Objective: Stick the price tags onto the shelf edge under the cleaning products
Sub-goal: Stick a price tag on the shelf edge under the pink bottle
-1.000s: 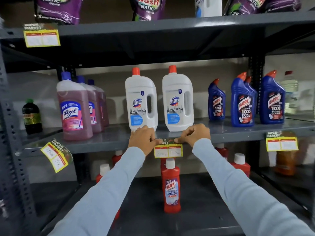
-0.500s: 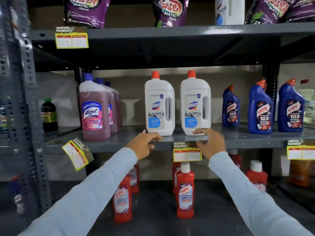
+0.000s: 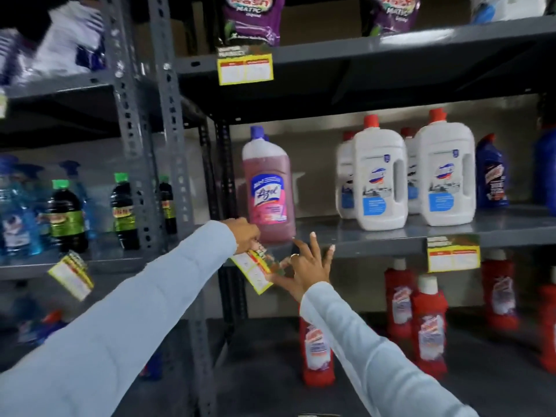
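A crooked yellow price tag (image 3: 254,270) hangs tilted on the grey shelf edge (image 3: 376,243) below the pink Lizol bottle (image 3: 268,188). My left hand (image 3: 244,236) pinches the tag's upper corner. My right hand (image 3: 307,264) is spread open, its thumb against the tag's lower right side. Another yellow tag (image 3: 453,255) sits straight on the same shelf edge under the white Domex bottles (image 3: 412,176). A third tag (image 3: 245,67) is stuck on the upper shelf edge.
A second rack on the left holds dark green-capped bottles (image 3: 64,216), blue spray bottles (image 3: 16,212) and another tilted tag (image 3: 72,273). Grey perforated uprights (image 3: 168,115) stand between the racks. Red bottles (image 3: 427,326) fill the lower shelf; blue Harpic bottles (image 3: 492,173) stand at right.
Both hands left the straight tag under the white bottles and moved left to the crooked tag under the pink bottle. My view swung left, and the left hand took hold of that tag.
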